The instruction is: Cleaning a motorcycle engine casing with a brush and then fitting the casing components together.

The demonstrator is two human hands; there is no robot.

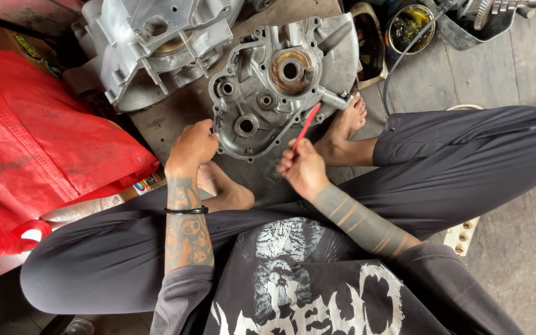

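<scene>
From the head camera I see my left hand [192,147] curled around the lower left rim of a flat grey cast-metal engine case cover [280,84], fingers closed on its edge and holding it. My right hand [303,169] sits just below the cover's lower right edge, fingers pinched shut on a thin red stick-like tool [306,126], whose tip angles up and touches the cover's rim near its right-hand arm. The cover lies between and just ahead of both hands, face up, showing a rusty round bearing seat [290,70] near its middle and several smaller bores below it. It rests on a dark worn board [175,121] on the floor, and my bare feet [345,124] flank it, one beside each hand; the right foot touches the cover's projecting arm. My legs in dark trousers [466,161] are crossed around the work. Beyond the cover, touching or just beside its upper left edge, stands a larger silver-grey cast engine casing [150,46]. Well to my left lies a red fabric bag [38,142]. At the top right, near a black hose [404,53], stands a round tin holding dark oily liquid [410,26].
</scene>
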